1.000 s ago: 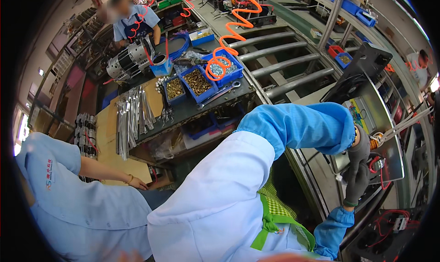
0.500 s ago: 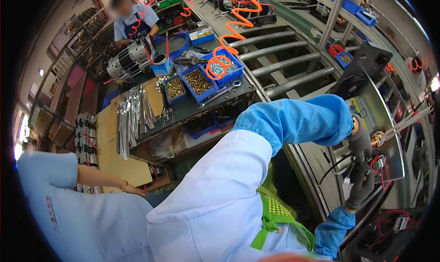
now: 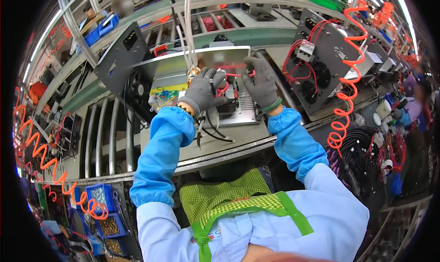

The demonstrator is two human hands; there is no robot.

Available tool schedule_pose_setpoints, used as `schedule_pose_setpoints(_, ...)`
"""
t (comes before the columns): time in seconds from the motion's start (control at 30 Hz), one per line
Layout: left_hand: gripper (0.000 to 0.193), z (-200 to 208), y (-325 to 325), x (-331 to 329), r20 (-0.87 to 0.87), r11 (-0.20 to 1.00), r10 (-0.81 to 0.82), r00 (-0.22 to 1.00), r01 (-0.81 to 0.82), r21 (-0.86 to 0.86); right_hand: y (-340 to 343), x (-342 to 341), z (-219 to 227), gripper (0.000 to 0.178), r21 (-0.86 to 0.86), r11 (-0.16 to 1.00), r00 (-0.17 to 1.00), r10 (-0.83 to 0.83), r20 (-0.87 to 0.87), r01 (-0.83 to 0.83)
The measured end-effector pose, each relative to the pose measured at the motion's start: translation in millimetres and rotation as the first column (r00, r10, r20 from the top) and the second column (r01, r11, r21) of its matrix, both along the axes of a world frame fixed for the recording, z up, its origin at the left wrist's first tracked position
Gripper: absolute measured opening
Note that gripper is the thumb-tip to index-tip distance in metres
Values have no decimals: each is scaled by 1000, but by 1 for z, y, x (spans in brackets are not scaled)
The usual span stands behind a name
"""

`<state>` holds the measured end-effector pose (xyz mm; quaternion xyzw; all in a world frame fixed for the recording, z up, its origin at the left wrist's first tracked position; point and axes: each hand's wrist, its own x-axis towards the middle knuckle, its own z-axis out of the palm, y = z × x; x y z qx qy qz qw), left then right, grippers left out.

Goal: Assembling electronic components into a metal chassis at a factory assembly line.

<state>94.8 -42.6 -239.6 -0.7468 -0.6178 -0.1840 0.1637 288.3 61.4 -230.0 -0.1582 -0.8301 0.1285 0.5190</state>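
Observation:
My left hand (image 3: pixel 201 91), in a grey glove, curls over a metal-backed electrical assembly, with a red wire (image 3: pixel 224 88) looping between its fingers and thumb. To its right, my gloved right hand (image 3: pixel 263 84) has its thumb and forefinger at the red wire's far end, apparently pinching it. Beneath my hands lies a ribbed metal heat sink (image 3: pixel 246 110), partly covered. Left of my left hand, a green circuit board (image 3: pixel 164 95) shows inside the assembly. White cables (image 3: pixel 188 30) drop from above to a copper-coloured coil (image 3: pixel 193 73) beside my left fingers. Black cable ends hang in front.
Metal rollers (image 3: pixel 105 136) lie to the left. A black panel with fans and red wires (image 3: pixel 316 71) stands at right. Coiled orange hoses (image 3: pixel 350 76) hang on both sides. Blue bins of small hardware (image 3: pixel 109 226) sit lower left; black cables (image 3: pixel 362 147) are bundled lower right.
The view has swung right from the side bench to face the assembly squarely. Both hands remain at the assembly, now in the picture's middle. The nearby person at lower left is out of view.

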Motion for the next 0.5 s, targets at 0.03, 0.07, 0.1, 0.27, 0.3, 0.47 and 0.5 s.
schedule_pose_setpoints(0.03,62,-6,7,4,-25,999,30,999,-30,-32,4,7,1,41,11,1000,1000,-19,-4,19)
schedule_pose_setpoints(0.07,59,-6,12,13,-46,994,25,999,-30,-108,3,14,3,42,60,998,999,-33,-35,35)
schedule_pose_setpoints(0.1,56,-5,16,21,-72,983,29,997,-42,-181,1,14,8,43,110,993,997,-35,-70,43)
schedule_pose_setpoints(0.27,43,-10,31,39,-103,979,144,984,-157,-130,-58,19,58,42,602,774,975,87,205,-196)
schedule_pose_setpoints(0.3,43,-10,34,37,-100,979,77,992,-95,-183,-54,15,52,42,602,773,974,97,204,-203)
schedule_pose_setpoints(0.47,47,-29,25,9,-236,990,101,967,-122,-76,-7,5,12,27,355,916,617,-173,768,-185)
schedule_pose_setpoints(0.5,47,-31,25,7,-234,987,121,965,-142,-74,-4,8,12,30,124,984,334,-75,940,-127)
